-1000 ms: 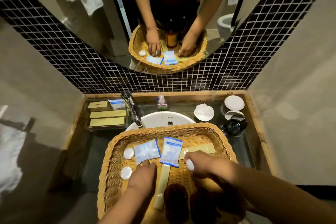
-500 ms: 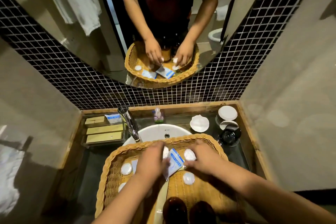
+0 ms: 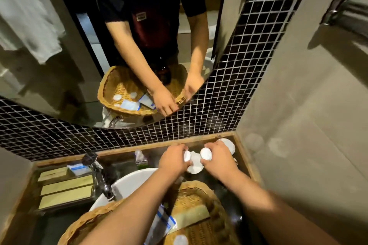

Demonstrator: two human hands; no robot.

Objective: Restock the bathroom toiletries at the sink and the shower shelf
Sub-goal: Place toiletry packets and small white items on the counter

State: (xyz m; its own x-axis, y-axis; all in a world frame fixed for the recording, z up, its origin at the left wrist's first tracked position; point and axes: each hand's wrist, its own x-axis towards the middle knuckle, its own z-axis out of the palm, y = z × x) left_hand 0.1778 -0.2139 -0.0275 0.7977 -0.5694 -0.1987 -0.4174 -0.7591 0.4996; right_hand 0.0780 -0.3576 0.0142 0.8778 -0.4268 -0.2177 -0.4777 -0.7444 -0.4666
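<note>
- Both hands have been brought out of the wicker basket point(image 3: 191, 186), where they were sorting half a second ago, and carried to the back right corner of the bench point(image 3: 127, 150).
- A small round white puck point(image 3: 187, 156) is pinched in the curled fingers of the left hand point(image 3: 175, 162). A second puck point(image 3: 206, 153) is pinched the same way in the right hand point(image 3: 219, 162).
- The two pucks are held side by side just above the white dish point(image 3: 194, 168) beside the basin point(image 3: 131, 183). Whether either is touching the dish cannot be told.
- The blue-and-white sachets point(image 3: 165, 223) and one more white disc point(image 3: 180, 239) have been left in the basket.
- The shift from picking to placing is judged to mean that the sink side of the restocking is under way, with the pucks about to be set down on the dish.
- The tray of flat boxes point(image 3: 65, 191) left of the tap point(image 3: 95, 167) looks filled. The shower shelf is not in view and is presumably still to be served.
</note>
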